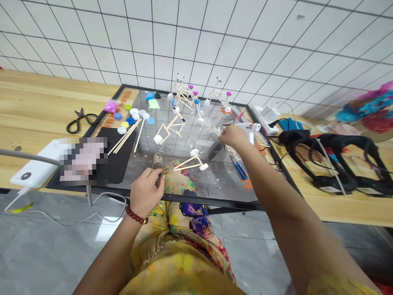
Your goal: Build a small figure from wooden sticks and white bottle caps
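My left hand (148, 188), with a red bead bracelet at the wrist, is pinched at the front edge of the dark glass board (145, 160). What its fingertips hold is too small and blurred to name. Just right of it lies a small frame of sticks (187, 163) with white wheels. My right hand (231, 137) reaches over the board's right side, fingers closed beside short sticks (217, 131) and the white glue gun (252, 128); its fingertips are partly hidden. A stick bicycle model (170, 129) stands between and beyond the hands.
More stick models (184, 94) stand at the back near the tiled wall. Bottle caps (134, 113), loose sticks (127, 137) and black scissors (81, 120) are at left, with a white power bank (39, 166). Black headgear (322, 160) lies at right.
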A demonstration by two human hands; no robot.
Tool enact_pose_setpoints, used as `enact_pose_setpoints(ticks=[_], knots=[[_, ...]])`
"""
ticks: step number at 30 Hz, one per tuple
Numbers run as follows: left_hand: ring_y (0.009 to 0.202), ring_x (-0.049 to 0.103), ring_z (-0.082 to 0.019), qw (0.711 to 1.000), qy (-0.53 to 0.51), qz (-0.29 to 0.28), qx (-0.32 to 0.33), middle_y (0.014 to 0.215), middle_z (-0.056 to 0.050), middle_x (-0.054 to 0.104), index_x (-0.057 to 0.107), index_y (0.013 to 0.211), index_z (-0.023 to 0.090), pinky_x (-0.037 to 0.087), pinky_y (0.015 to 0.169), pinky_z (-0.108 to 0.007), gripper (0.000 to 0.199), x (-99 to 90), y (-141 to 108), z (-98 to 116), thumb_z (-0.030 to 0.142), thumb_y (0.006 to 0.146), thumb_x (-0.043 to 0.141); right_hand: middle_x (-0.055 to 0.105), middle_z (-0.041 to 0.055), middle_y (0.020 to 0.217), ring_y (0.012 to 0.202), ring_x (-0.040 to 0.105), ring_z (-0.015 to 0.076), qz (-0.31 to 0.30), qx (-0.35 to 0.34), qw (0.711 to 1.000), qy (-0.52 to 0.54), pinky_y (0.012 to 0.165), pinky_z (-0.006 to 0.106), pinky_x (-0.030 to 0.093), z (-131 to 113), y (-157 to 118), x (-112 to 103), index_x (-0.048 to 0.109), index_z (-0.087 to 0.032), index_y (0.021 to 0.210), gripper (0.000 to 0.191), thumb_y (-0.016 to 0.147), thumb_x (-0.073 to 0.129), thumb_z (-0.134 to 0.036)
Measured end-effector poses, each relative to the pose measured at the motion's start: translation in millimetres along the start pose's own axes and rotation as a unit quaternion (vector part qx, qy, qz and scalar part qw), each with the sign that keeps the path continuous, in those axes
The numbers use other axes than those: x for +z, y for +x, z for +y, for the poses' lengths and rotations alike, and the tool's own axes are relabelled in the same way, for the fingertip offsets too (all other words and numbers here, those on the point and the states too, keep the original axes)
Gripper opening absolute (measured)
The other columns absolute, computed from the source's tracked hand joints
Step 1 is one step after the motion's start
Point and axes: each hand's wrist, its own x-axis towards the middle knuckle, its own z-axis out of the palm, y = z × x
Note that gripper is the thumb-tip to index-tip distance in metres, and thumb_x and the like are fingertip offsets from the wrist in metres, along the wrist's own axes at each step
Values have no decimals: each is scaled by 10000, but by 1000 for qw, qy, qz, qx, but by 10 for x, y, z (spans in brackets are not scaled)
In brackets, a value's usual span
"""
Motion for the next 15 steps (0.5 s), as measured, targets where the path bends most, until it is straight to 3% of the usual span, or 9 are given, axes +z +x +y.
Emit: enact_pose_setpoints(ticks=[3,7,10,13,15], knots=[[790,706,-162,1000,0,-4,7,904,-10,721,709,1042,239,469,643,-273,173,-8,2,6,309,938,589,775,128,1009,987,704,263,18,-57,998,2,781,298,485,63,-178,-13,783,-177,983,293,838,541,-255],[799,708,-163,1000,4,-1,9,929,-12,729,712,1047,237,469,649,-271,177,-16,10,5,307,935,594,786,61,994,974,703,210,10,-170,985,12,797,252,468,-181,-297,138,782,-224,960,263,869,541,-277],[796,706,-163,1000,9,0,8,928,-17,732,716,1050,231,471,651,-268,181,-13,12,2,302,927,605,777,115,1035,996,704,245,15,-139,990,3,808,283,480,-272,-231,225,776,-193,1023,291,879,533,-262],[792,707,-164,1000,8,-1,6,921,-20,732,718,1039,230,471,647,-269,175,-6,9,1,299,928,601,746,211,1095,1026,700,309,39,-86,995,-15,811,346,494,-192,-138,205,752,-110,1086,339,877,500,-200],[788,708,-163,1000,7,2,9,919,-19,731,716,1036,231,473,645,-271,175,-3,7,4,301,935,592,731,184,1171,1085,681,304,58,-99,993,-16,844,351,493,-145,-99,176,727,-140,1155,360,900,487,-224]])
